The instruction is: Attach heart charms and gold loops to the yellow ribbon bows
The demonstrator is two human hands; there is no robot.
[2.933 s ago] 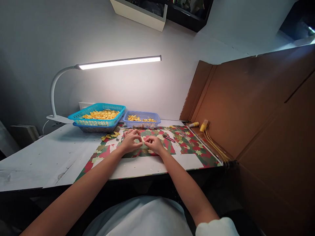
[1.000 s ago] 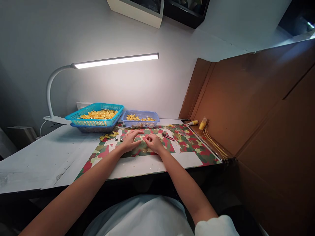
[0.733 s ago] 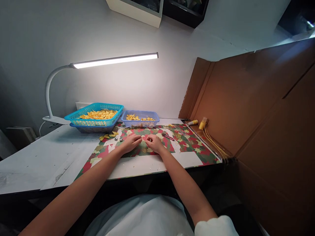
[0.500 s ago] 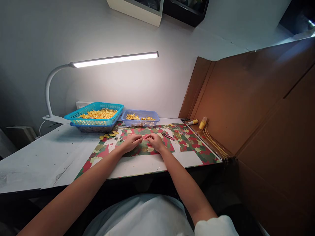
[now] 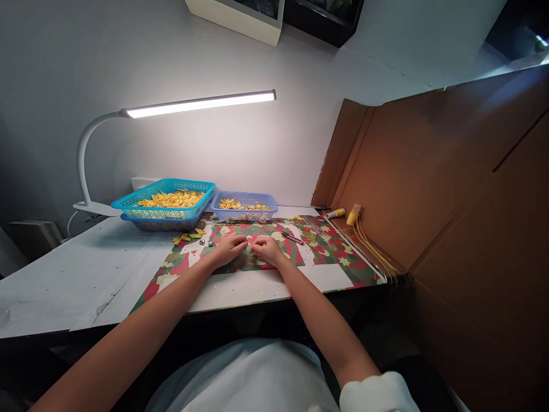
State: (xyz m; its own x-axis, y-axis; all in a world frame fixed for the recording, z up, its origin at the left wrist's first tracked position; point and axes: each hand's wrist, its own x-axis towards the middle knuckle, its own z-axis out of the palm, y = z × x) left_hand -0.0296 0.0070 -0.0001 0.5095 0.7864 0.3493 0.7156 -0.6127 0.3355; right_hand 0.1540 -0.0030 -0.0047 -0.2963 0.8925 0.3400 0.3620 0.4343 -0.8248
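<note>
In from the flat white tabletop's [image 5: 94, 263] front edge, the left hand [image 5: 230, 250] and right hand [image 5: 266, 252] are facing, bent inward; how closed, or holding what, I can't see. Tiny handwork is seemingly needing steady pinching.

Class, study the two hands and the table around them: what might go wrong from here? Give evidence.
1. The left hand is close to small shiny pieces; a sideways sweep might scatter them.
2. The pink-handled tool lies near the right hand, so an outward move might bump it.
3. The turquoise basket, heaped with yellow pieces, is stacked on a blue basket; a knock might spill them.
</note>
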